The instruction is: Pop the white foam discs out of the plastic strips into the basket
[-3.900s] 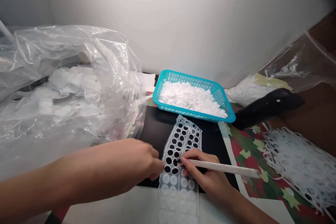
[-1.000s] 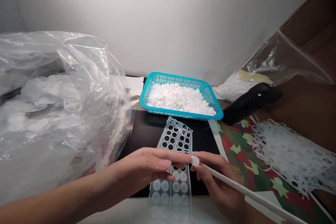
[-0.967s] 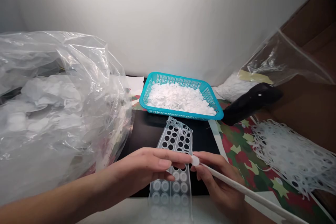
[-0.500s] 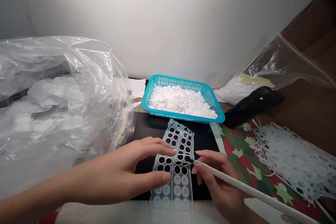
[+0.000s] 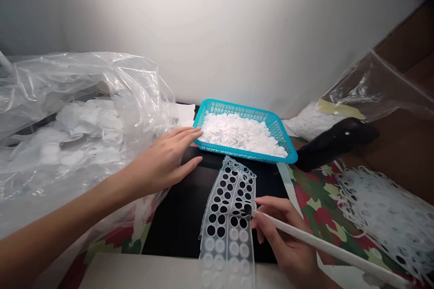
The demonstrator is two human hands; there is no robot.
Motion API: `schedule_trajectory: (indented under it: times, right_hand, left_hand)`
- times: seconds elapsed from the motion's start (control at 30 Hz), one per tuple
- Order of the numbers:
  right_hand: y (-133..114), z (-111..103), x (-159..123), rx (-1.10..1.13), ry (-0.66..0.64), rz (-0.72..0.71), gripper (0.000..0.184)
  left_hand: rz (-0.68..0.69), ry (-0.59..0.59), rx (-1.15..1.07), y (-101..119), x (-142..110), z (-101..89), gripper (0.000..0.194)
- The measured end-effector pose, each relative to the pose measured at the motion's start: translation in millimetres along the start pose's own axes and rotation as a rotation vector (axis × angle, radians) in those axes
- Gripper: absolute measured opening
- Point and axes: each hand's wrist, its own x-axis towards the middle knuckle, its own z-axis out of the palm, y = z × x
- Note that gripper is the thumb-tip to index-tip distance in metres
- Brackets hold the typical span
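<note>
A translucent perforated sheet [image 5: 225,198] lies over a black board [image 5: 176,216]. Its upper rows are holes, while white round discs [image 5: 219,244] fill the lower rows. My right hand [image 5: 285,235] pinches a long white-handled tool [image 5: 318,241] near its dark tip, which touches the sheet's right half; the tip's exact kind cannot be made out. My left hand [image 5: 169,153] is open, fingers stretched and thumb apart, with its fingertips at the left rim of a turquoise basket [image 5: 233,151]. Loose white discs [image 5: 237,133] are heaped in that basket.
A big clear plastic bag [image 5: 135,86] of white pieces takes up the left side. On the right are a black object [image 5: 339,142], a white-filled bag [image 5: 307,119] and a pile of punched-out sheets [image 5: 389,207] on a patterned cloth [image 5: 322,207].
My left hand has moved up from the sheet to the basket's left rim. My right hand still holds the tool at the sheet. The view has shifted slightly.
</note>
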Motion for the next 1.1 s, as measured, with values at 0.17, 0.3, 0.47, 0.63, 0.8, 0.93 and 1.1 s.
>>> schedule_trajectory:
  times: [0.17, 0.3, 0.47, 0.63, 0.8, 0.93, 1.1]
  right_hand:
    - [2.3, -6.9, 9.8, -0.003, 0.054, 0.133, 0.006]
    - [4.0, -16.6, 22.7, 0.008, -0.046, 0.25, 0.019]
    - [0.8, -28.4, 30.1, -0.08, -0.405, 0.197, 0.017]
    - [-0.7, -28.8, 33.0, -0.231, -0.461, -0.005, 0.014]
    - [10.1, -26.0, 33.3, -0.277, -0.299, 0.01, 0.013]
    - [14.8, -25.4, 31.4, -0.217, -0.244, -0.066, 0.012]
    - [17.7, -19.4, 28.7, -0.182, -0.304, -0.153, 0.014]
  left_hand:
    - [0.175, -0.022, -0.104, 31.3, -4.2, -4.9, 0.033]
    - [0.454, -0.353, -0.193, 60.0, -21.8, 10.9, 0.03]
    - [0.433, -0.421, -0.153, 68.9, -43.7, 35.5, 0.062]
    - [0.335, -0.406, -0.049, 57.0, -41.5, 48.8, 0.07]
    - [0.267, -0.408, 0.054, 47.7, -31.2, 51.7, 0.073]
    - [0.382, -0.23, 0.17, 57.1, -35.0, 52.2, 0.067]
    - [0.527, -0.033, 0.267, 86.2, -58.1, 52.1, 0.044]
